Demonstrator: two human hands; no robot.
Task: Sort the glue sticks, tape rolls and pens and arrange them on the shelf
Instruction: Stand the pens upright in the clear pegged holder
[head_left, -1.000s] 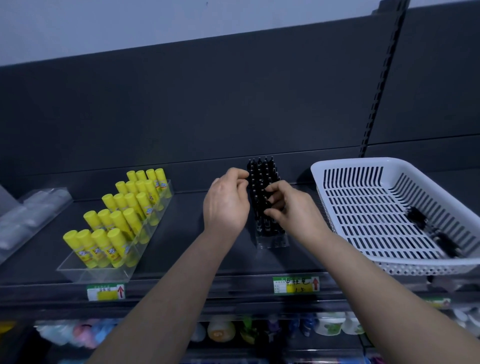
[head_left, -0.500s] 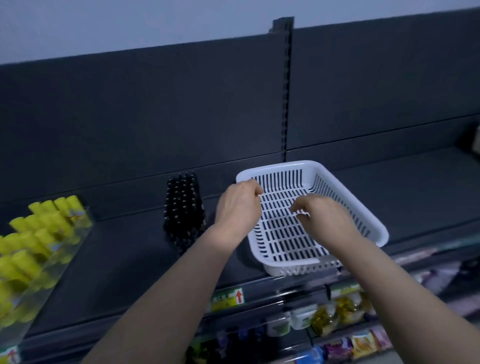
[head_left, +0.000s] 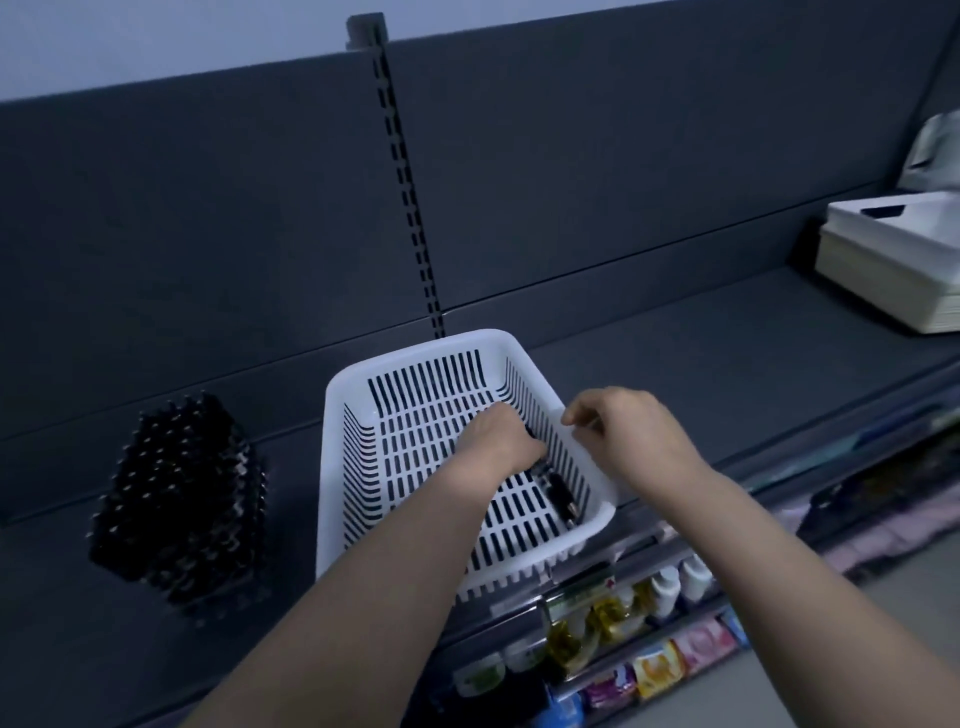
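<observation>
A white slotted basket (head_left: 363, 379) stands on the dark shelf (head_left: 701, 374). My left hand (head_left: 496, 441) reaches down into it, fingers curled onto the black pens (head_left: 560, 496) that lie along its right wall. The fingertips are hidden. At the basket's right rim, my right hand (head_left: 626, 434) hovers with loosely curled fingers and nothing visible in it. To the left of the basket, a dense block of black pens (head_left: 179, 499) stands upright in a clear holder.
A slotted upright (head_left: 410, 208) divides the dark back panel. White trays (head_left: 893, 265) are stacked on the shelf at far right. Below the shelf edge, a lower shelf holds small bottles and packets (head_left: 613, 634). The glue sticks are out of view.
My view has swung right, so the glue sticks have left the frame. Both hands left the pen holder; the left one has dropped into the basket onto the loose pens.
</observation>
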